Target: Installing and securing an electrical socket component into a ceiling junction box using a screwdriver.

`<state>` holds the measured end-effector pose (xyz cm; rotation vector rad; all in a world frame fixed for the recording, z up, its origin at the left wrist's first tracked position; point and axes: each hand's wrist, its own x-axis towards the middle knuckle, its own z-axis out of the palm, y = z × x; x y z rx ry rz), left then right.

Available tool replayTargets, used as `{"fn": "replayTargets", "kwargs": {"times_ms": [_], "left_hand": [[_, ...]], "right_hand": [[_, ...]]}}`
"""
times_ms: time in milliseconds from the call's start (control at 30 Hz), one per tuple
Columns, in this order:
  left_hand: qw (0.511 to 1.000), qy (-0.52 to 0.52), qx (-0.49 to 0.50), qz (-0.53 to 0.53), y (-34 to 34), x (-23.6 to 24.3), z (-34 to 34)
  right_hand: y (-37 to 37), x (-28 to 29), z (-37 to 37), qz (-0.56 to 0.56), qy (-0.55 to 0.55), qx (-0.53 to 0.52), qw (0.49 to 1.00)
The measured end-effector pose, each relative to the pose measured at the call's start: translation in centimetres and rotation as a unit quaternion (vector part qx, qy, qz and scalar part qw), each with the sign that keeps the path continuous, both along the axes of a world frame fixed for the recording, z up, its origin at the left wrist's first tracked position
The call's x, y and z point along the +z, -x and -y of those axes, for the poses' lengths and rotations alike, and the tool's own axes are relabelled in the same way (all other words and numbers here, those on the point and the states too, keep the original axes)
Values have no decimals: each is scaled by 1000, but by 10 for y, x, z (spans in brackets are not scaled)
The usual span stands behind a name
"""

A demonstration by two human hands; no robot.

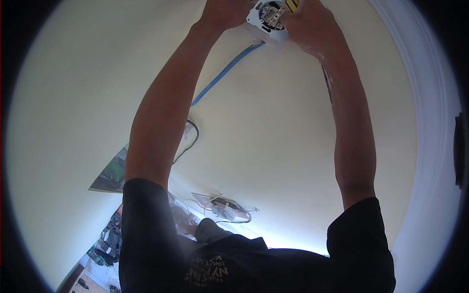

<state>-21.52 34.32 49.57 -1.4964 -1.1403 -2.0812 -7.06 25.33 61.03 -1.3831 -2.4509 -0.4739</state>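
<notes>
High in front of me, at the top edge of the head view, is a white electrical socket insert [281, 35] with its round middle open. Brass contacts and small screws show inside it. My left hand [224, 13] is closed on the insert's left side, its fingertips partly cut off by the frame. At the right side my right hand [315, 27] is closed, its thumb against the insert. A yellow-and-black striped object [292, 5], perhaps a tool handle, shows by that thumb. A blue conduit [227, 71] meets the wall just below the insert.
A dark cable [327, 85] hangs beside my right forearm. Lower on the pale wall [264, 127] are a looped black cable [197, 132] and a fitting with loose wires [227, 210]. White trim [425, 122] runs along the right. Dark bags [110, 244] lie at lower left.
</notes>
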Motion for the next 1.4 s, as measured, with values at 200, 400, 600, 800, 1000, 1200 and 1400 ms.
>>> {"fn": "replayTargets", "kwargs": {"times_ms": [200,400,600,800,1000,1200,1400], "left_hand": [[996,68,28,41,-4,0,24],[971,40,-197,129,-61,-5,101],[969,221,-57,89,-81,15,109],[968,245,-36,36,-77,23,108],[959,283,9,5,-83,22,94],[956,286,12,63,-106,21,83],[967,243,69,39,-101,20,75]], "right_hand": [[-4,-4,-14,-8,-58,4,998],[-31,-11,-60,-7,-189,115,975],[-13,10,-2,-67,57,-21,996],[-88,-2,43,-389,77,128,909],[-144,-74,66,-400,207,140,882],[-166,-124,65,-421,310,196,830],[-181,-151,47,-393,357,254,809]]}}
